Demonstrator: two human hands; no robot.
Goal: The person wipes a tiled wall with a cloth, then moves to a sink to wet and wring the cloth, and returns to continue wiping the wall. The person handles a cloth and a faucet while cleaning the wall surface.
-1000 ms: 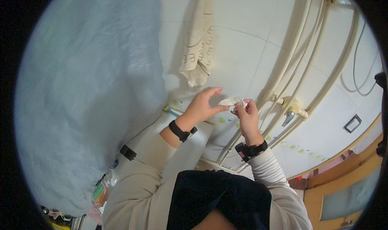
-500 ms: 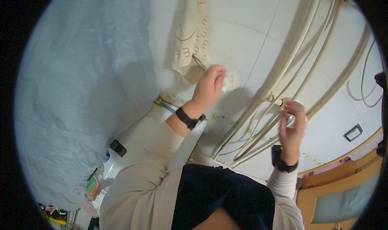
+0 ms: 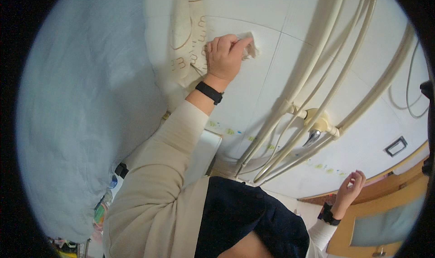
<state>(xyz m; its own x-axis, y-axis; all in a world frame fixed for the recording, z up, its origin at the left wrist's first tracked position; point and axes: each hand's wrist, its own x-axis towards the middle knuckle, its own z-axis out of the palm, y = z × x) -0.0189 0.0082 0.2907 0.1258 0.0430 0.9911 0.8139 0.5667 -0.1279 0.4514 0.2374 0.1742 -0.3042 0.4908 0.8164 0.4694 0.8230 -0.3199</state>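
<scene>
Against the white tiled wall (image 3: 267, 13), my left hand (image 3: 223, 58) is closed on a crumpled white tissue (image 3: 250, 44), which sticks out past the thumb and index finger. Just left of that hand hangs a cream towel (image 3: 186, 31) with brown markings; the hand overlaps its edge in view. My right hand (image 3: 350, 190) is low at the right, away from the wall fittings, its fingers loosely curled and apart from the thumb. Nothing shows in it. Both wrists wear black bands.
Cream pipes (image 3: 312, 54) run down the wall to a valve with a chrome lever (image 3: 312, 138). A pale blue curtain (image 3: 86, 99) fills the left side. A wooden door (image 3: 344, 233) stands at lower right, below a dark-framed wall plate (image 3: 396, 147). A white box-like surface (image 3: 204, 151) lies under my left arm.
My left hand has moved up the wall, with the tissue now under its fingers. My right hand has left the valve lever and dropped down to the right.
</scene>
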